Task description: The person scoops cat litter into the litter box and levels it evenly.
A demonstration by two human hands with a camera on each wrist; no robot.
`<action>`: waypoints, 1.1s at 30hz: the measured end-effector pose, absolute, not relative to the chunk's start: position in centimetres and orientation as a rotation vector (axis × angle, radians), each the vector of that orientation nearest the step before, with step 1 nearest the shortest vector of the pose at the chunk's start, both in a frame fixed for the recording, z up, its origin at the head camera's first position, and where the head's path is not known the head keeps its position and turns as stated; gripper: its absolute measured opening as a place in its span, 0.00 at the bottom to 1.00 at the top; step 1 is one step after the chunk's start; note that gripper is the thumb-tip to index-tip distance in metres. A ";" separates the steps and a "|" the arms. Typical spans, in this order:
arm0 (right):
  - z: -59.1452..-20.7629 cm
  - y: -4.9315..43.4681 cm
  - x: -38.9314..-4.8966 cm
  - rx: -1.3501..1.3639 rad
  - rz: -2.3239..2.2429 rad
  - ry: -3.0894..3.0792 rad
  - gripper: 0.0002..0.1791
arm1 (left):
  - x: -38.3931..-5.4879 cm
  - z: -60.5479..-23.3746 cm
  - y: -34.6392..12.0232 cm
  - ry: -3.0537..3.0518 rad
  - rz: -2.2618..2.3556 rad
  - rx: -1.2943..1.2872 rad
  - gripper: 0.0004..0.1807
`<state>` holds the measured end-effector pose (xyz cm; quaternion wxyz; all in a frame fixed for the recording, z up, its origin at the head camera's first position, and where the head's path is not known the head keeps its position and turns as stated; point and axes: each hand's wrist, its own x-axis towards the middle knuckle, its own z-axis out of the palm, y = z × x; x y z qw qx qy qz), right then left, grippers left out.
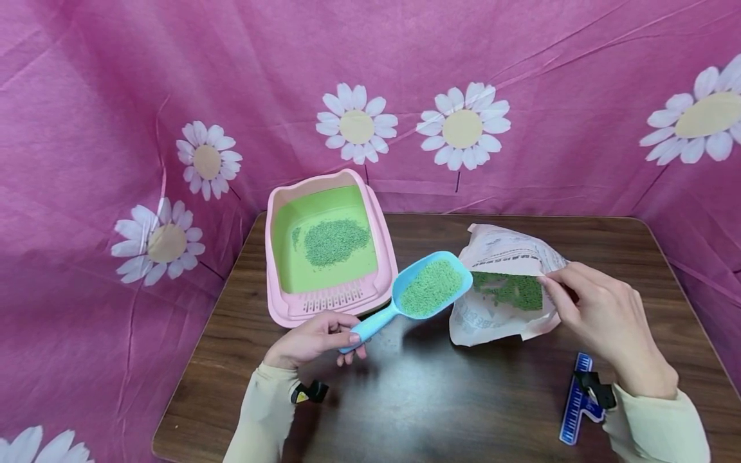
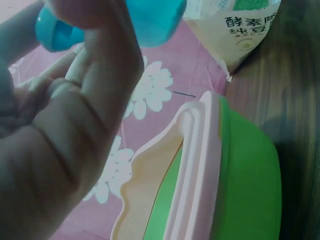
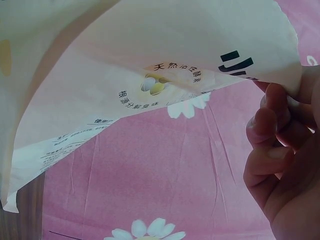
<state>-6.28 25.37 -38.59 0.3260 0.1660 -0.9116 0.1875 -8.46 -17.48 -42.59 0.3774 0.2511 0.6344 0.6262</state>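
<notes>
My left hand (image 1: 321,337) grips the handle of a light blue scoop (image 1: 384,318), its bowl heaped with green pellets (image 1: 433,288). The scoop is held over the table between a litter box and a bag. With thumb and fingers my right hand (image 1: 608,312) pinches the edge of the white paper bag (image 1: 492,325), whose mouth gapes and shows green pellets (image 1: 515,290) inside. In the right wrist view the bag's printed side (image 3: 165,60) stretches away from the pinching fingers. The pink-rimmed litter box (image 1: 386,257) has a pile of pellets (image 1: 336,241) on its green floor.
On the brown wooden table (image 1: 405,399), a blue clip (image 1: 573,405) lies near my right wrist. Behind and beside the table hangs a pink cloth (image 1: 405,51) with daisies. The litter box stands at the back left, close to the cloth.
</notes>
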 end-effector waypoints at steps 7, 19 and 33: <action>-38.7 25.4 -6.3 0.441 0.490 -2.380 0.04 | -8.4 -42.8 -18.3 1.539 1.768 0.487 0.09; -38.6 25.3 -6.3 0.436 0.494 -2.393 0.03 | -8.7 -42.3 -19.9 1.511 1.975 0.392 0.12; -38.6 25.4 -6.3 0.423 0.504 -2.399 0.02 | -9.6 -41.0 -20.6 1.530 2.189 0.144 0.10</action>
